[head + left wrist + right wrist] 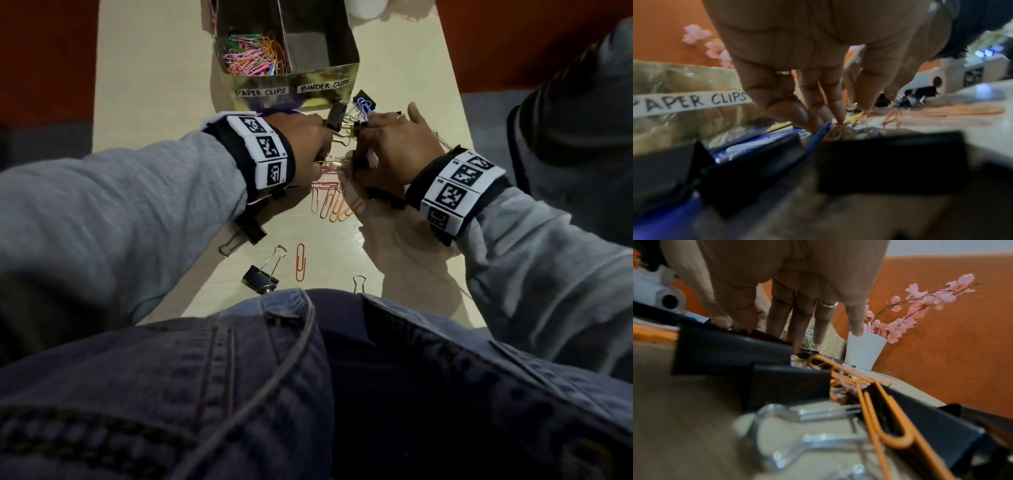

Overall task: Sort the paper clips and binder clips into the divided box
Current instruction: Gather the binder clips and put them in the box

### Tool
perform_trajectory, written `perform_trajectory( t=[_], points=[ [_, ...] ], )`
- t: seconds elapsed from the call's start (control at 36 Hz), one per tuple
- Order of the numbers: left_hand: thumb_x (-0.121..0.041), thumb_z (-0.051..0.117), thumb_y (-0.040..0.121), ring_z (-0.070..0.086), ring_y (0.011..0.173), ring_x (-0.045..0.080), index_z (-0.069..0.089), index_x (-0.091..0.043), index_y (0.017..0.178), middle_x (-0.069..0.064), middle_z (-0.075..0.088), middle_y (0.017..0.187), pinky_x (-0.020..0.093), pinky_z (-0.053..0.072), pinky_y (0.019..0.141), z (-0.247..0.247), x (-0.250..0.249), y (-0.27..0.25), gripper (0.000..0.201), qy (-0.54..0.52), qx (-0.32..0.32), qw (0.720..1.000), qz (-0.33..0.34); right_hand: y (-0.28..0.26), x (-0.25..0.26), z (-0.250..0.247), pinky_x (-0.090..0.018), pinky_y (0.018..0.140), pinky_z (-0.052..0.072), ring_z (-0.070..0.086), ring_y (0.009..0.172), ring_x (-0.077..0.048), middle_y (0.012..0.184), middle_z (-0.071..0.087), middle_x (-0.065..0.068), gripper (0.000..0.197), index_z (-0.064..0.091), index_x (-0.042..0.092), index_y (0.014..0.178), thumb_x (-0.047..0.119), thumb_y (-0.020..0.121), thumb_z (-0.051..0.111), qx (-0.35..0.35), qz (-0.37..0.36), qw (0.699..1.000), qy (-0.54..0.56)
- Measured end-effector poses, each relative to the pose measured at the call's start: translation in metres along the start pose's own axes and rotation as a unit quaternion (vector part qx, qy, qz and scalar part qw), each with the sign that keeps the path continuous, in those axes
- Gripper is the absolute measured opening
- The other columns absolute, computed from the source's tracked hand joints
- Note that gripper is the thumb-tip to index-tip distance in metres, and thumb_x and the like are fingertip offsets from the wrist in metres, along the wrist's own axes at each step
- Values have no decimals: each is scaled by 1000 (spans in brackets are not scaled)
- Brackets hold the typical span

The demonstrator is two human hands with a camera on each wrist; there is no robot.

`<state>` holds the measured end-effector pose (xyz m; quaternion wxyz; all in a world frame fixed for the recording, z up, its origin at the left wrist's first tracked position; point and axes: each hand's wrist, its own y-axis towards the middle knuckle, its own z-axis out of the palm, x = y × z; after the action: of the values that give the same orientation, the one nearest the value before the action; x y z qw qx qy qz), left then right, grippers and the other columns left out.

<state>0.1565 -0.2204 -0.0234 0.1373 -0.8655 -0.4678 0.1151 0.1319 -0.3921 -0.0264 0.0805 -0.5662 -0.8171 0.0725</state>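
box [291, 85], gold and shiny, stands at the far middle of the table [154, 102], split in two by a wall. its front bears two labels: paper clips [260, 91] on the left, binder clips [325, 85] on the right. the left bay holds a heap [255, 54] of coloured paper clips; the right bay shows only its dark floor.

both arms in grey sleeves reach forward, each wrist in a black band with printed squares, and the hands meet just in front of the box, knuckles up, fingers pointing down at the table.

left hand [308, 140]: fingers bent down and bunched, tips on the tabletop among thin wire clips. in the left wrist view a fingertip [838, 116] touches a small orange clip [835, 134] beside a blue one [818, 138]. whether the fingers pinch any clip, i cannot tell.

right hand [394, 144]: fingers straight and pointing down, little finger spread out to the side, thumb tucked under. its tips sit at a cluster of black binder clips [346, 118] lying between hand and box; a blue paper clip [364, 104] is tangled in them. whether it grips one, i cannot tell.

under and near both palms lies a fan of pink and orange paper clips [332, 202]. nearer the body: a binder clip [251, 231] by the left wrist, another [262, 272] at the table edge, one orange paper clip [300, 262] beside it, and a wire handle [359, 282] just past that.

a white cup [865, 350] with pink flowers [920, 305] stands beyond the box.
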Motion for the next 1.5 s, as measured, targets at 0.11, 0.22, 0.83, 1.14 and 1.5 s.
perform_trajectory(
  t=[0.11,0.22,0.83,1.14,1.5],
  points=[
    [-38,66,80,55,101,27,58,-16,110,7,54,116,34,44,76,0,-1,-3,37,-59,0,997,-41,3,-7,-7,-52,115,10,43,129,-25,126,57,-6,23,66,21,103,33,84,64,-12,37,999,37],
    [-43,70,77,52,101,29,55,-15,106,9,52,115,34,41,75,1,-5,-9,42,-68,16,997,-44,8,-7,-7,-55,115,10,46,125,-27,121,59,-7,22,66,21,100,35,83,65,-24,52,998,31],
    [-14,47,95,48,106,41,45,-18,123,19,38,125,38,34,69,18,-51,-14,29,21,16,999,25,-93,0,-2,-34,74,51,63,85,-24,95,68,-3,20,70,18,98,19,85,56,-63,53,987,137],
    [-12,55,86,53,91,33,43,-21,92,14,46,112,33,40,67,13,-38,-18,16,46,85,995,39,-130,19,19,-27,70,45,64,86,-19,100,68,5,22,69,24,106,29,89,55,11,91,990,110],
    [-3,53,83,50,70,21,55,-17,82,-3,51,71,24,37,55,-37,10,-7,14,-185,-13,982,-43,-65,-18,-20,-38,83,50,63,100,-32,108,69,-10,38,66,16,111,44,85,61,-41,258,964,51]
  ],
)
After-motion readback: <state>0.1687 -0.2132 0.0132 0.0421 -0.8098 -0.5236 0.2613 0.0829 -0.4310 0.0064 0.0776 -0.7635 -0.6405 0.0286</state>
